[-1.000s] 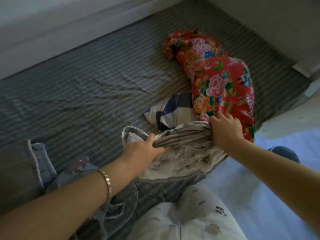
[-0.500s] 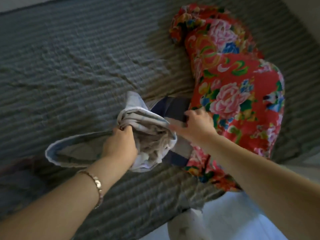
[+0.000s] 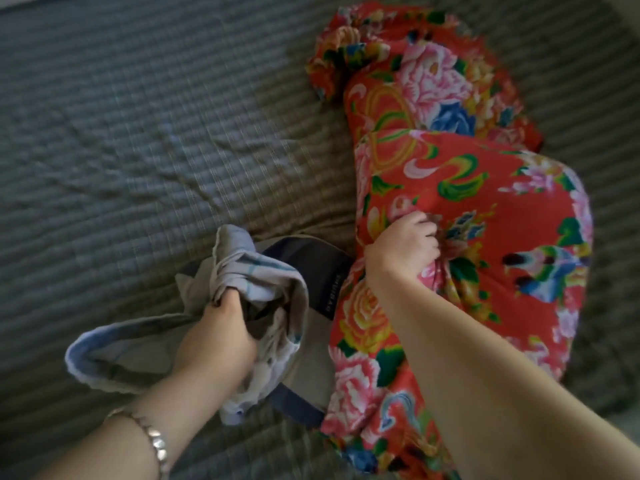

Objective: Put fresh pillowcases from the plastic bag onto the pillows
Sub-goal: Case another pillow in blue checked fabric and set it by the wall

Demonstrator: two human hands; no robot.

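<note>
My left hand is fisted on a bunched pale pillowcase, fingers buried in its folds; a long loop of the same cloth trails left across the mat. A metal bracelet sits on that wrist.

My right hand is curled tight, pinching a gather of red floral cloth. That cloth is stuffed full and rounded at its right half, so it reads as a cover with a pillow in it; I cannot see the filling itself. Its far end is twisted into a loose bunch near the top of the view.

Between my hands, a navy and grey pillow pokes out from under the floral edge, a small label showing on its dark band. The pale pillowcase lies over its left side, touching it. Whether any of that pillow is inside the pale case, I cannot tell.

Everything rests on the grey ribbed mat. Picture is motion-blurred, fine detail soft
</note>
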